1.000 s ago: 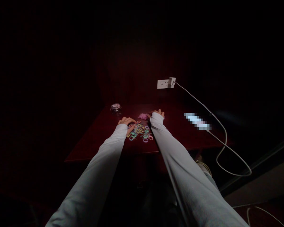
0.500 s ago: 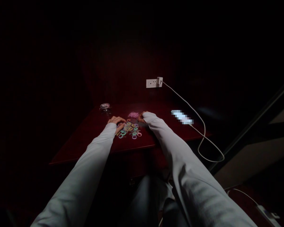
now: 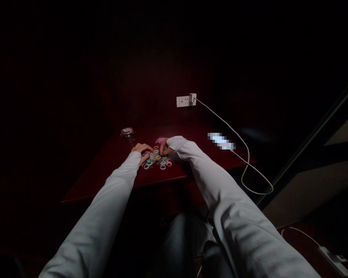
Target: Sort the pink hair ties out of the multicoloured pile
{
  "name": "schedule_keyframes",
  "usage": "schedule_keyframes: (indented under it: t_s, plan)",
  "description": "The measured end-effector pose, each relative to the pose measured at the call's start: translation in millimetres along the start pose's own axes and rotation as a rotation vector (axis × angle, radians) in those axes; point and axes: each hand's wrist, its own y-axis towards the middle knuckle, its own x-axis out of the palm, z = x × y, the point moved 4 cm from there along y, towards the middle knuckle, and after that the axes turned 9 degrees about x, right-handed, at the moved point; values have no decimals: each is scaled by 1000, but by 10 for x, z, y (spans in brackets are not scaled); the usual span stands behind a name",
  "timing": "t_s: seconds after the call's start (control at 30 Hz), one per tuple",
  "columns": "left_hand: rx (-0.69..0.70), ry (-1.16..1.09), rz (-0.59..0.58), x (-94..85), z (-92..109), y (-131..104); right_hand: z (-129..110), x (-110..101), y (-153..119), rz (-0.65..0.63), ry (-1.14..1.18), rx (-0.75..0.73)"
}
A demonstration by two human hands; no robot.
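Observation:
Several coloured hair ties point(image 3: 154, 158) lie in a loose pile on the dark red table point(image 3: 104, 170). At the pile's left side is my left hand point(image 3: 142, 150), its fingers apart and curved over the edge of the ties. My right hand point(image 3: 164, 148) reaches in from the right, fingers bent down at the upper right of the pile; whether it grips a tie is too small to tell. Just behind it sits a separate heap of pink ties point(image 3: 161, 140), partly covered by that hand.
A clear round jar point(image 3: 127, 132) stands at the back left. A lit phone point(image 3: 221, 141), blurred out, lies on the right with a white cable point(image 3: 248, 154) running to a charger point(image 3: 193, 98) in the wall socket point(image 3: 182, 101). A power strip point(image 3: 335, 260) is at the lower right.
My right hand has moved left and toward me, from beside the pink heap to the coloured pile. My left hand stays at the pile. The view has shifted slightly.

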Motion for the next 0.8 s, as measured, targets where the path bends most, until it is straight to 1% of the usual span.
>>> schedule_keyframes:
  t_s: [0.13, 0.23, 0.4, 0.8]
  plan:
    - [1, 2, -8, -15, 35, 10, -21, 25, 6, 7, -83, -6]
    - [3, -7, -11, -24, 49, 14, -36, 60, 10, -18, -133, -12]
    - [1, -10, -22, -23, 53, 19, -65, 125, 80, -26, -208, -35]
    - [-1, 1, -49, -15, 57, 29, -31, 150, 97, 0, -219, -41]
